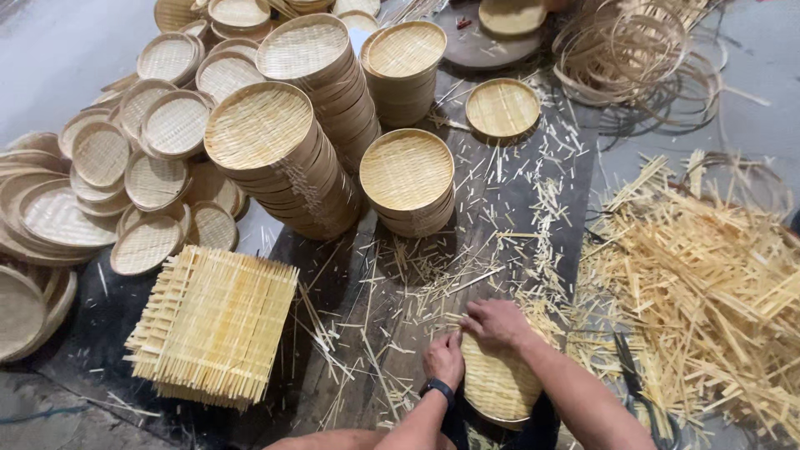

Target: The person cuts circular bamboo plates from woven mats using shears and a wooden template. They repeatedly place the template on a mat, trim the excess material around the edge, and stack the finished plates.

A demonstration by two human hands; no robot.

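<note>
Both hands worked at the upper edge of a round woven bamboo tray (498, 385) that lay low in the view on the dark wooden worktop (417, 333), close to the person's body. The left hand (444, 358), a dark band at its wrist, was curled with its grip pressed together at the tray's rim, seemingly pinching the edge or a thin strip there, though what lay between the fingers could not be made out. The right hand (497, 323) lay knuckles-up just beside it, fingers bent down over the same stretch of rim; whether it pinched anything could not be told. In my judgement the main risk was the weave slipping out from under the rim if either hand eased off, since both grips crowded one short section and the rest of the tray lay unheld. The bamboo splinters (433, 275) strewn across the worktop could slide under the tray and tip it, or prick the fingers. The pile of cut bamboo strips (708, 292) to the right lay near the right forearm, and a sweep of the elbow might scatter it. The stack of square woven mats (212, 325) and the stacks of finished trays (283, 158) stood well apart.
</note>
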